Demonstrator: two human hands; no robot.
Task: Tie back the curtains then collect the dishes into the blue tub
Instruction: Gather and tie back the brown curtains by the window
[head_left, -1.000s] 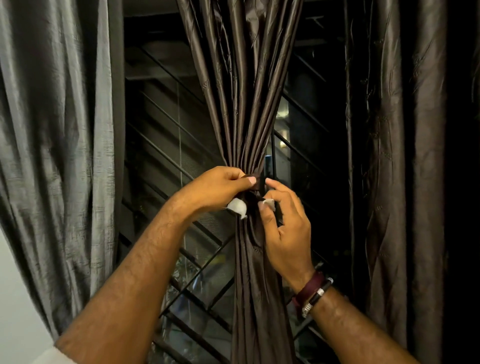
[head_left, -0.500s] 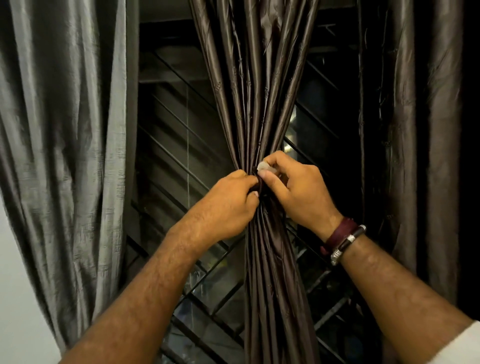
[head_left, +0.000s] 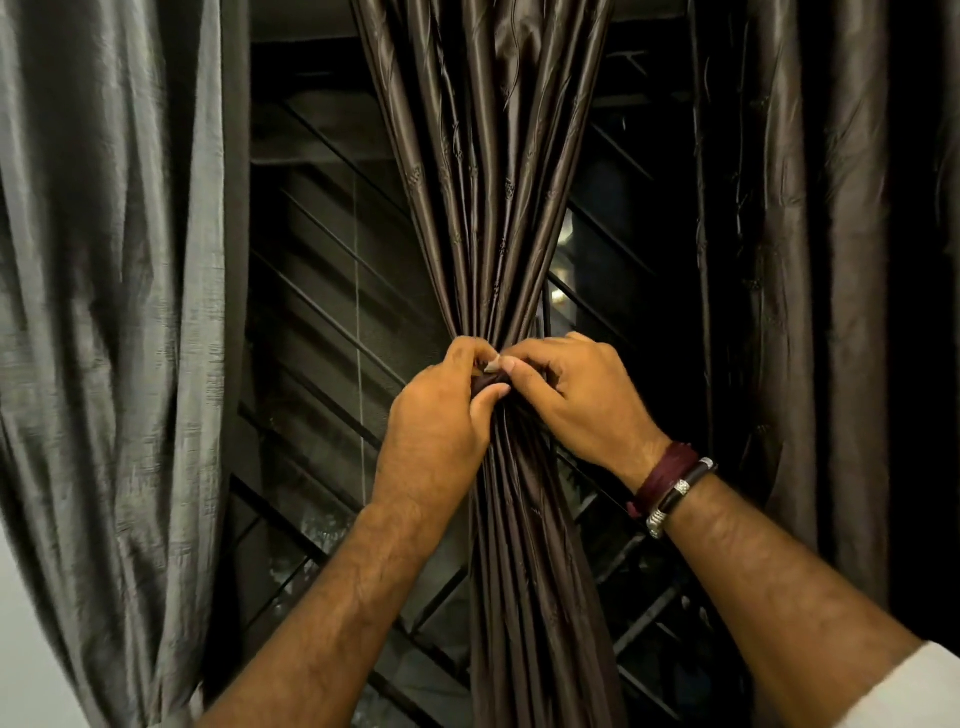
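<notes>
A dark brown satin curtain (head_left: 493, 197) hangs in the middle, gathered into a narrow bunch at waist height. A dark maroon tie-back band (head_left: 485, 383) wraps the bunch, mostly hidden by my fingers. My left hand (head_left: 441, 426) grips the bunch and the band from the left. My right hand (head_left: 576, 400) pinches the band's end from the right, thumb and forefinger meeting my left hand's fingertips. A small pale tip shows between the fingers. No dishes or blue tub are in view.
A grey curtain (head_left: 114, 312) hangs loose at the left and another dark curtain (head_left: 831, 260) at the right. Behind the curtains is a window with a diagonal metal grille (head_left: 332, 322). A pale wall (head_left: 21, 649) shows at the lower left.
My right hand rose from below the gather to its level. Both hands closed together on the band, and the white ends seen earlier are now almost hidden.
</notes>
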